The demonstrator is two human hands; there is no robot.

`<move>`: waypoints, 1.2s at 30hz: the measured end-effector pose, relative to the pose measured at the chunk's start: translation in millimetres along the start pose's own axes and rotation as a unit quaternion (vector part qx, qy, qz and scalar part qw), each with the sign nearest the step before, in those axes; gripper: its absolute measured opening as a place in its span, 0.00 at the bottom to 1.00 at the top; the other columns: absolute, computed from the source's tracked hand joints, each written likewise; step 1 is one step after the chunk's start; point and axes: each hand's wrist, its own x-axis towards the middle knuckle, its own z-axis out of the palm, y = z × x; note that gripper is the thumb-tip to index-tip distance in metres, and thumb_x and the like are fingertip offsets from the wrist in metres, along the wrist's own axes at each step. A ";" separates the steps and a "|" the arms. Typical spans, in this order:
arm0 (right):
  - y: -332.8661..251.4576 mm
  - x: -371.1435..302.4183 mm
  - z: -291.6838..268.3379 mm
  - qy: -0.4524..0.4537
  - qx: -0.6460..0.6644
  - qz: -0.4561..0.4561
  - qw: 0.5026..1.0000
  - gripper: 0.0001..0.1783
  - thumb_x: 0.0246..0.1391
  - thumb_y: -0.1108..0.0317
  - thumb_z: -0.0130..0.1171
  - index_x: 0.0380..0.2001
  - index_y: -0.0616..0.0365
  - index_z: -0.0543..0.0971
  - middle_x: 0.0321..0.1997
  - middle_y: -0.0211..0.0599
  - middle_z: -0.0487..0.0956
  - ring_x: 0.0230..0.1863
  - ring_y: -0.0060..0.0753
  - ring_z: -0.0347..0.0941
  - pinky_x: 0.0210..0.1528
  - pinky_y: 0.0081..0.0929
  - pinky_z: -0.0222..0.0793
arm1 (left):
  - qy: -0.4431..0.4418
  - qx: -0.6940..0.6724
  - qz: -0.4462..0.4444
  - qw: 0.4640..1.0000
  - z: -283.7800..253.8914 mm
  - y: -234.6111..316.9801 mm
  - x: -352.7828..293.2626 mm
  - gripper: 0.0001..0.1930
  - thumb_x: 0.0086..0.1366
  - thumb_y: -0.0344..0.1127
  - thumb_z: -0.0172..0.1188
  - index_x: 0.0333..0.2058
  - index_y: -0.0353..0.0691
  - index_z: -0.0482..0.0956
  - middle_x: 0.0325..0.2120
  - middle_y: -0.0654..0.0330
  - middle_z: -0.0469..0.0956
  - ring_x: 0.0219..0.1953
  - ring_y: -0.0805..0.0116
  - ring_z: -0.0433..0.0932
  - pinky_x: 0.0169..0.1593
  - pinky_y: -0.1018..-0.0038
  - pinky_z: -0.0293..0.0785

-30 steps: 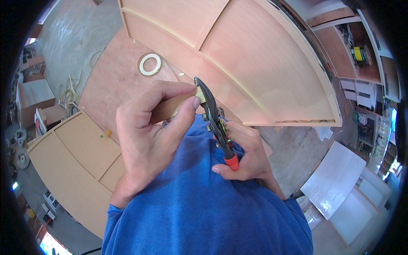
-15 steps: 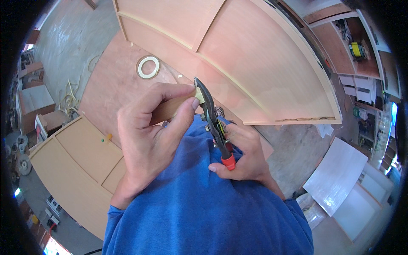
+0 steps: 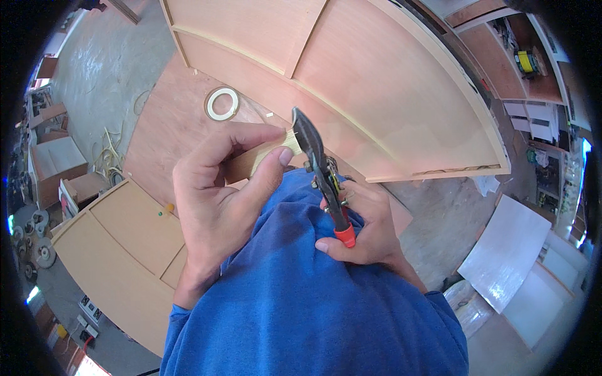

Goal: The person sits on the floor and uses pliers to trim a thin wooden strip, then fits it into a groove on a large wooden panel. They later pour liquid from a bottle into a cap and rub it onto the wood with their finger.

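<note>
Tan strip (image 3: 256, 158) occupies left hand (image 3: 213, 197), snips (image 3: 316, 156) (red-gripped) right hand (image 3: 372, 229).

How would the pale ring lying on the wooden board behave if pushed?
The pale ring would probably slide rather than roll, since it lies flat. Stood on edge, it might roll, being round. Its open middle suggests lightness.

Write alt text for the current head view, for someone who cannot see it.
A person's left hand pinches a wooden strip, its end close to a dark metal hand tool with a red grip, held in the right hand. Beyond lie a pale ring and a large framed wooden panel.
</note>
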 end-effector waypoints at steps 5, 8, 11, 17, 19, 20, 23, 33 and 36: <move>-1.7 -1.5 1.7 -0.010 0.023 -0.012 1.000 0.45 0.37 0.59 0.81 0.61 0.65 0.79 0.33 0.40 0.79 0.29 0.35 0.77 0.35 0.29 0.75 | 0.000 0.006 0.005 1.000 1.3 0.3 -2.3 0.08 0.66 0.23 0.70 0.43 0.29 0.86 0.36 0.59 0.86 0.37 0.78 0.84 0.42 0.80 0.80; -1.8 -3.1 2.8 -0.007 0.021 -0.014 1.000 0.45 0.37 0.59 0.81 0.61 0.65 0.79 0.34 0.40 0.79 0.30 0.35 0.78 0.35 0.30 0.76 | -0.002 0.037 0.026 0.999 2.0 -1.4 -2.4 0.08 0.66 0.23 0.70 0.42 0.28 0.86 0.34 0.60 0.86 0.36 0.79 0.84 0.40 0.81 0.79; -1.9 -5.6 2.5 -0.013 0.005 -0.015 1.000 0.46 0.36 0.59 0.81 0.61 0.65 0.78 0.34 0.39 0.79 0.30 0.35 0.78 0.36 0.30 0.76 | 0.001 0.061 0.040 0.997 3.1 -1.7 -4.9 0.07 0.65 0.23 0.70 0.41 0.28 0.86 0.32 0.60 0.86 0.35 0.80 0.83 0.38 0.81 0.78; -3.8 -9.5 3.1 -0.019 -0.019 -0.001 1.000 0.47 0.35 0.59 0.82 0.62 0.63 0.79 0.32 0.37 0.78 0.29 0.34 0.77 0.34 0.31 0.76 | -0.004 0.061 0.015 0.998 3.3 0.9 -12.2 0.07 0.66 0.23 0.69 0.41 0.29 0.87 0.31 0.60 0.87 0.34 0.80 0.83 0.38 0.81 0.78; -3.1 -9.6 3.1 -0.011 -0.021 -0.011 1.000 0.47 0.35 0.59 0.82 0.62 0.62 0.79 0.32 0.36 0.78 0.28 0.34 0.77 0.33 0.31 0.76 | -0.011 0.083 0.019 0.996 2.3 1.4 -13.4 0.09 0.66 0.24 0.71 0.44 0.29 0.87 0.34 0.62 0.86 0.35 0.81 0.81 0.39 0.82 0.76; -2.5 -9.7 3.0 -0.012 -0.027 -0.009 1.000 0.47 0.34 0.59 0.82 0.62 0.62 0.79 0.32 0.37 0.78 0.28 0.34 0.76 0.33 0.31 0.76 | -0.016 0.093 0.019 0.995 1.9 1.4 -13.7 0.09 0.66 0.24 0.71 0.45 0.30 0.87 0.35 0.63 0.86 0.36 0.81 0.80 0.40 0.83 0.75; 0.0 -11.7 3.2 -0.013 -0.044 -0.006 0.999 0.46 0.34 0.58 0.82 0.61 0.62 0.80 0.31 0.37 0.78 0.27 0.34 0.76 0.32 0.32 0.75 | -0.015 0.112 0.014 0.994 2.5 0.9 -15.0 0.09 0.66 0.24 0.71 0.45 0.30 0.87 0.36 0.62 0.86 0.36 0.81 0.81 0.41 0.83 0.75; 8.7 -12.9 11.5 0.038 -0.044 -0.005 0.998 0.40 0.37 0.58 0.82 0.55 0.67 0.82 0.28 0.40 0.79 0.27 0.38 0.78 0.34 0.32 0.76 | 0.031 0.065 0.036 0.997 -0.8 -6.2 -11.8 0.08 0.65 0.25 0.71 0.42 0.30 0.87 0.34 0.59 0.87 0.37 0.78 0.83 0.42 0.79 0.79; 7.2 -11.1 4.6 0.009 -0.033 -0.006 0.999 0.41 0.37 0.58 0.82 0.55 0.70 0.81 0.33 0.42 0.81 0.30 0.40 0.80 0.38 0.32 0.77 | 0.018 0.051 0.020 0.998 -3.0 -7.1 -11.5 0.09 0.64 0.25 0.72 0.43 0.30 0.86 0.35 0.59 0.87 0.38 0.77 0.84 0.43 0.79 0.79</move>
